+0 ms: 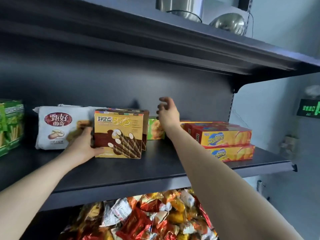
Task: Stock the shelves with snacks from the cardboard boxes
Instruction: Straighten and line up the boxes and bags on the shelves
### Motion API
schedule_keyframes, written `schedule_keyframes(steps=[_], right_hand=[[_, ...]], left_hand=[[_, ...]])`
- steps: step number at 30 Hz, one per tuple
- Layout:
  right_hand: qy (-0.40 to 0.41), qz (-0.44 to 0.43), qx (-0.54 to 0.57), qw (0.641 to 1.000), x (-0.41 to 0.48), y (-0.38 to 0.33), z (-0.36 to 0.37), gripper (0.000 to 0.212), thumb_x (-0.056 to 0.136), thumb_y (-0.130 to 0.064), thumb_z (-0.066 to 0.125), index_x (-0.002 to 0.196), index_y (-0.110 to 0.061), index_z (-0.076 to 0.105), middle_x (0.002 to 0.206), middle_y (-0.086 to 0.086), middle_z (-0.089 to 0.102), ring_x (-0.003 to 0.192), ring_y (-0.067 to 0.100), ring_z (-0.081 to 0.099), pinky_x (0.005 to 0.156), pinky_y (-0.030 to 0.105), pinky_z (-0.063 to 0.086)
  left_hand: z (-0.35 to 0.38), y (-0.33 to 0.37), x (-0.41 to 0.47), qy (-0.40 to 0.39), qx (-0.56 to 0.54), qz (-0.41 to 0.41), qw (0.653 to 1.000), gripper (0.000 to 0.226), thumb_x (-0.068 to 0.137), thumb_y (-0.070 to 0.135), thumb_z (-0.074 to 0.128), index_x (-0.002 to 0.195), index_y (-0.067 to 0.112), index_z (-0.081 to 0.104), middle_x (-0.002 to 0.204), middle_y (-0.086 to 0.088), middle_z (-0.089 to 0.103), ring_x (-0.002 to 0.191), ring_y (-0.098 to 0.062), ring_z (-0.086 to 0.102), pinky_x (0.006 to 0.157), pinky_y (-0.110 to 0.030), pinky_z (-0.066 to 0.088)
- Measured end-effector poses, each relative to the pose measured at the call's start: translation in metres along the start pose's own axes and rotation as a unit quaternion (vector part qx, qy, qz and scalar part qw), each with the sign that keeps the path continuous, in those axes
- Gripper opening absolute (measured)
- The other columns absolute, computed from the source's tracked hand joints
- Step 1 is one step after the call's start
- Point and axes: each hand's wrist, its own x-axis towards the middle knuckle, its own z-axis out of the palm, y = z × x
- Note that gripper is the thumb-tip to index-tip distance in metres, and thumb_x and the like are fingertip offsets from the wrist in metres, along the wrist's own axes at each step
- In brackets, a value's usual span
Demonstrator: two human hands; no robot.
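Green packs (10, 125) and a white cookie bag (57, 127) are sitting on the shelf (155, 170). Your left hand (83, 144) is gripping the upright egg-roll box (119, 134) mid-shelf. Your right hand (167, 113) is hovering loose and empty beside stacked cracker boxes (225, 137). Stocking seems to be partway through, with gaps still waiting.

Dark grey metal shelving (121, 80) fills most of the view, with a matte back panel (190, 94) and an upper shelf (173, 49) jutting overhead. On top stands a steel pot (180, 7). To the right is a pale blue-grey wall (270, 110) with a green-lit sign (309, 108) on it. The light is cool and dim
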Motion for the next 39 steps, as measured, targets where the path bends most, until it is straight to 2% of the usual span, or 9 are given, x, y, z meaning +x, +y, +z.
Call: schedule_keyframes(steps=[5,8,10,15,20,24,28,34,39], right_hand=[[-0.097,0.048,-0.232,0.967,0.044,0.010,-0.019,0.041,0.095,-0.003,0.042,0.127,-0.019,0.064,0.124,0.010,0.065,0.107,0.031,0.063,0.085,0.032,0.052],[-0.297,0.105,-0.157,0.936,0.026,0.013,-0.003,0.037,0.094,0.003,0.043,0.122,-0.015,0.059,0.107,0.006,0.061,0.099,0.027,0.064,0.080,0.037,0.056],[-0.344,0.128,-0.051,0.929,0.019,0.021,0.010,0.040,0.090,0.011,0.043,0.116,-0.013,0.059,0.109,0.008,0.066,0.100,0.025,0.066,0.088,0.041,0.058],[-0.333,0.164,0.048,0.927,0.020,0.035,0.044,0.036,0.101,0.000,0.038,0.124,-0.020,0.056,0.112,0.008,0.073,0.099,0.024,0.071,0.090,0.042,0.058],[-0.193,0.165,0.083,0.964,0.040,0.025,0.047,0.034,0.105,-0.028,0.040,0.129,-0.015,0.060,0.118,0.008,0.069,0.108,0.025,0.064,0.099,0.044,0.053],[-0.306,0.135,0.015,0.943,0.032,0.011,0.035,0.105,0.058,-0.100,0.041,0.137,-0.031,0.053,0.137,-0.004,0.060,0.128,0.024,0.052,0.112,0.052,0.036],[-0.346,0.095,-0.027,0.933,0.025,0.010,0.039,0.098,0.064,-0.078,0.072,0.144,-0.032,0.040,0.119,-0.003,0.070,0.111,0.017,0.065,0.105,0.044,0.048],[-0.176,-0.034,-0.182,0.967,0.046,-0.029,0.069,0.064,0.096,-0.066,0.040,0.138,-0.018,0.050,0.132,0.006,0.061,0.122,0.029,0.054,0.097,0.038,0.041],[-0.203,-0.194,-0.350,0.894,0.058,-0.068,0.132,0.035,0.103,-0.043,0.041,0.120,-0.019,0.061,0.123,0.015,0.065,0.108,0.037,0.059,0.082,0.035,0.046]], left_hand=[[0.011,0.002,-0.001,0.028,0.017,-0.027,0.999,0.081,0.068,0.040,0.088,0.132,0.023,0.043,0.135,0.001,0.059,0.122,-0.022,0.057,0.102,-0.042,0.046],[0.017,0.008,-0.003,0.033,-0.002,-0.044,0.999,0.084,0.068,0.038,0.088,0.136,0.022,0.043,0.136,0.003,0.057,0.124,-0.020,0.054,0.103,-0.039,0.044],[0.019,0.010,-0.003,0.029,-0.007,-0.046,0.998,0.081,0.068,0.037,0.088,0.134,0.024,0.044,0.134,0.005,0.058,0.122,-0.017,0.054,0.102,-0.037,0.044],[0.014,0.014,-0.004,0.017,0.000,-0.048,0.999,0.077,0.073,0.032,0.086,0.136,0.023,0.043,0.125,0.012,0.054,0.121,-0.014,0.052,0.095,-0.027,0.041],[0.000,0.009,0.001,-0.003,-0.019,-0.040,0.999,0.076,0.072,0.039,0.085,0.135,0.030,0.044,0.130,0.015,0.056,0.121,-0.009,0.053,0.094,-0.024,0.043],[0.002,0.014,0.006,-0.007,-0.035,-0.001,0.999,0.056,0.075,0.033,0.084,0.118,0.041,0.051,0.119,0.020,0.061,0.112,-0.005,0.057,0.092,-0.026,0.048],[0.004,0.008,0.014,-0.014,-0.034,0.009,0.999,0.062,0.076,0.034,0.083,0.128,0.037,0.050,0.131,0.017,0.059,0.119,-0.008,0.055,0.103,-0.038,0.047],[-0.014,-0.003,0.021,0.073,0.026,0.035,0.996,0.061,0.083,0.056,0.068,0.135,0.028,0.052,0.128,0.014,0.055,0.117,-0.011,0.053,0.099,-0.035,0.046],[-0.069,-0.028,0.040,0.249,0.154,0.059,0.954,0.038,0.100,0.028,0.053,0.135,0.017,0.057,0.135,-0.005,0.052,0.121,-0.029,0.045,0.102,-0.033,0.033]])
